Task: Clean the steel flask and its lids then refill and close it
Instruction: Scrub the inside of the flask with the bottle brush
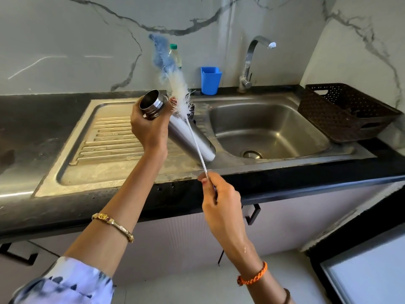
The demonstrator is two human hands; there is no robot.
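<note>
My left hand (149, 128) grips the steel flask (186, 134) just below its open threaded mouth, which is tilted up and to the left; the flask's base points down toward the sink bowl. My right hand (219, 194) pinches the thin white handle of a long bottle brush (177, 84). The brush is outside the flask: its shaft crosses in front of the flask body, and its white and blue bristles stick up beside the mouth, blurred. No lid is plainly visible; something dark lies partly hidden behind the flask.
A steel sink (269, 132) with a ribbed drainboard (109, 137) sits in a black counter. Behind it stand a tap (252, 62), a blue cup (210, 80) and a green-capped plastic bottle (175, 55). At the right is a dark brown basket (341, 110).
</note>
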